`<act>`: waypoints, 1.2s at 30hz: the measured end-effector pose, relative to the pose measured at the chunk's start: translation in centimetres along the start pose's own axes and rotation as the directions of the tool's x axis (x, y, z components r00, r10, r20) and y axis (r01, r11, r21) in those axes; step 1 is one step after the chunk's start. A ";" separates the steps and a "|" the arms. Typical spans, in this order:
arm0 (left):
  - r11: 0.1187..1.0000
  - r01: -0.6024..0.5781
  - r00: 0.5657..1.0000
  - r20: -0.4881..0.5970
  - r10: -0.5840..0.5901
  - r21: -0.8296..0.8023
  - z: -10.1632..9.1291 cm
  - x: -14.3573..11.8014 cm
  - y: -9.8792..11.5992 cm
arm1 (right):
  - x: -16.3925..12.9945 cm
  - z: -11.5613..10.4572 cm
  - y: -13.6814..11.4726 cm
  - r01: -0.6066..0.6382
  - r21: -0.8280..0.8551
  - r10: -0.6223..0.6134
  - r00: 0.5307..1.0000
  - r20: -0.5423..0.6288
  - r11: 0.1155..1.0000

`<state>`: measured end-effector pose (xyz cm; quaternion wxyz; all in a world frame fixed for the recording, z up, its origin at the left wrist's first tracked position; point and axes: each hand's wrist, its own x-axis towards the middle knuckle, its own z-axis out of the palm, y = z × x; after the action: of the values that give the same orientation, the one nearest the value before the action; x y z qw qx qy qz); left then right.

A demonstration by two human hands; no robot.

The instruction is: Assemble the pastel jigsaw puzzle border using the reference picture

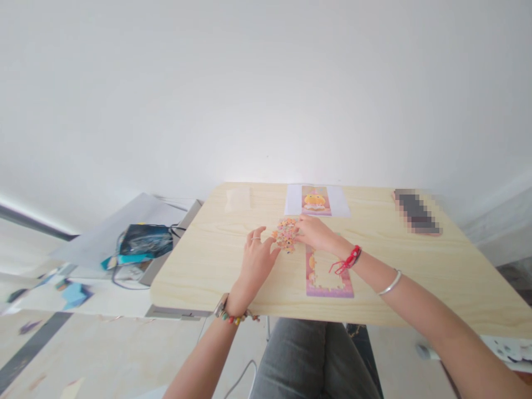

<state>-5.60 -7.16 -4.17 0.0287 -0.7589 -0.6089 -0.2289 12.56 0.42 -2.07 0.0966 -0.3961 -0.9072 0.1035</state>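
A heap of small, colourful jigsaw puzzle pieces lies near the middle of the table. At its left edge is my left hand, fingers spread and curved, nothing visible in its grasp. My right hand reaches in from the other side, fingertips bent together at the heap's right edge. Whatever they may pinch is too small to make out. Below that hand lies a partly assembled puzzle, a pink and purple border around bare wood; my right hand and wrist cover its upper part. Behind the heap is a picture of an orange figure on white paper.
A clear plastic bag lies at the table's back left. The phone at the right is blurred out. Left of the wooden table, a lower surface holds a dark blue bag with cords. A white wall rises behind.
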 end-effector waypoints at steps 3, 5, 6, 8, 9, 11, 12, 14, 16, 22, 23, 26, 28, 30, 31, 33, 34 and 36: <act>0.999 0.035 0.999 0.013 -0.035 -0.001 0.0 0.0 0.3 | -0.2 0.3 0.3 0.018 0.025 -0.018 1.000 -0.003 1.000; 0.998 0.057 0.998 0.034 -0.057 0.009 0.0 -0.1 0.7 | -0.3 0.5 0.4 0.024 0.036 -0.024 1.000 -0.002 0.999; 0.998 0.065 0.997 0.045 -0.065 0.016 0.0 -0.1 0.8 | -0.3 0.5 0.5 0.027 0.040 -0.027 1.000 0.001 0.999; 0.997 0.073 0.995 0.062 -0.075 0.033 -0.1 0.0 1.1 | -0.2 0.5 0.6 0.036 0.049 -0.037 0.999 0.003 0.998; 0.996 0.076 0.995 0.067 -0.079 0.041 -0.2 0.0 1.2 | -0.1 0.5 0.6 0.040 0.051 -0.040 0.999 0.002 0.998; 0.995 0.083 0.994 0.070 -0.087 0.052 -0.2 0.0 1.3 | 0.0 0.5 0.6 0.042 0.046 -0.042 0.999 0.001 0.998; 0.995 0.084 0.994 0.071 -0.088 0.055 -0.2 0.0 1.3 | 0.0 0.5 0.6 0.045 0.039 -0.045 0.999 0.001 0.998; 0.995 0.082 0.994 0.064 -0.086 0.054 -0.2 -0.1 1.3 | 0.0 0.4 0.5 0.055 0.021 -0.055 0.998 0.003 0.998; 0.997 0.072 0.996 0.041 -0.074 0.039 -0.1 -0.2 1.2 | 0.0 0.4 0.5 0.065 0.001 -0.065 0.998 0.001 0.998; 0.998 -0.019 0.999 -0.037 0.016 -0.068 0.1 0.0 1.6 | -2.0 -0.7 0.0 0.035 -0.110 -0.038 0.999 -0.021 0.993; 0.995 -0.040 0.999 -0.041 0.036 -0.096 0.2 0.1 1.9 | -2.6 -0.9 -0.2 0.040 -0.113 -0.044 0.998 -0.036 0.993; 0.977 -0.098 0.995 -0.053 0.089 -0.188 0.3 0.5 3.2 | -4.9 -1.6 -0.6 0.050 -0.116 -0.061 0.994 -0.093 0.992; 0.958 -0.158 0.987 -0.057 0.149 -0.240 0.5 0.7 4.1 | -6.4 -1.8 -0.9 0.052 -0.133 -0.068 0.991 -0.117 0.990; 0.936 -0.221 0.975 -0.058 0.213 -0.274 0.6 0.9 5.0 | -7.7 -2.0 -1.1 0.055 -0.152 -0.074 0.990 -0.123 0.987; 0.927 -0.244 0.970 -0.056 0.238 -0.286 0.6 0.9 5.3 | -8.2 -2.0 -1.1 0.052 -0.159 -0.073 0.989 -0.128 0.986; 0.917 -0.266 0.963 -0.050 0.264 -0.296 0.7 0.9 5.9 | -9.1 -2.0 -1.1 0.041 -0.154 -0.063 0.988 -0.144 0.987; 0.916 -0.270 0.962 -0.048 0.268 -0.297 0.7 0.8 6.0 | -9.4 -1.9 -1.1 0.033 -0.138 -0.055 0.986 -0.157 0.990; 0.917 -0.271 0.962 -0.047 0.269 -0.293 0.7 0.7 6.2 | -10.0 -1.7 -1.0 0.021 -0.072 -0.034 0.982 -0.188 0.997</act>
<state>0.55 -7.88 -3.01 -0.0526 -0.8307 -0.4570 -0.3136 18.97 -7.38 -1.09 0.1699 -0.3947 -0.9024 0.0323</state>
